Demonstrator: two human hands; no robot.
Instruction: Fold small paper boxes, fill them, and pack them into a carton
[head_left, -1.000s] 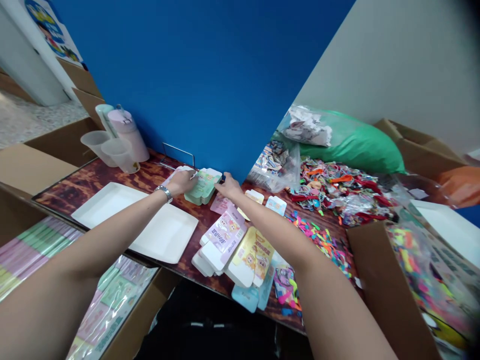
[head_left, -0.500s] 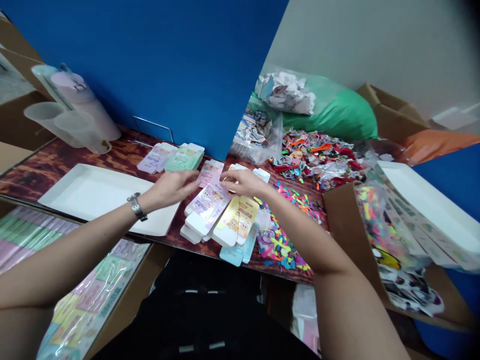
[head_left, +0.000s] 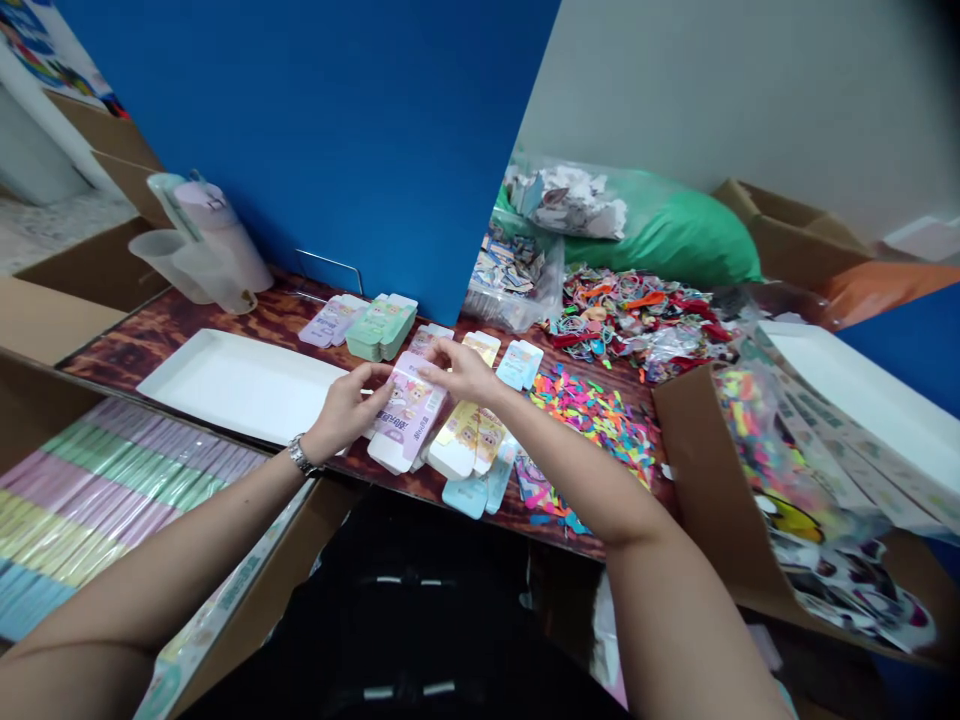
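Holding a lilac carton (head_left: 406,412) between both hands, we work at a wood-grain table (head_left: 285,318) set against a blue wall (head_left: 300,150). Our left hand (head_left: 343,410), a steel watch (head_left: 302,456) on its wrist, grips the carton's lower side with the fingers curled around the edge, while our right hand (head_left: 461,368) closes over its upper end, fingers spread across the top. The carton sits tilted in front of us, just beside yellow cartons (head_left: 469,440) that lie overlapping on the table, with blue cartons (head_left: 465,497) at their near edge and a single blue carton (head_left: 519,365) beyond them. Behind our hands, a mint stack (head_left: 382,328) and a lilac stack (head_left: 330,320) sit side by side, and a white tray (head_left: 240,385) lies to our left. Farther left stand a pink jug (head_left: 221,235) and plastic cups (head_left: 176,265). To the right, bright paper scraps (head_left: 592,425) spread across the table, below a tangle of colored trimmings (head_left: 630,330) and a green sack (head_left: 675,230). An open cardboard box (head_left: 127,495) beside us holds rows of pastel sheets, and a second box (head_left: 712,470) at right is filled with colorful printed packets.
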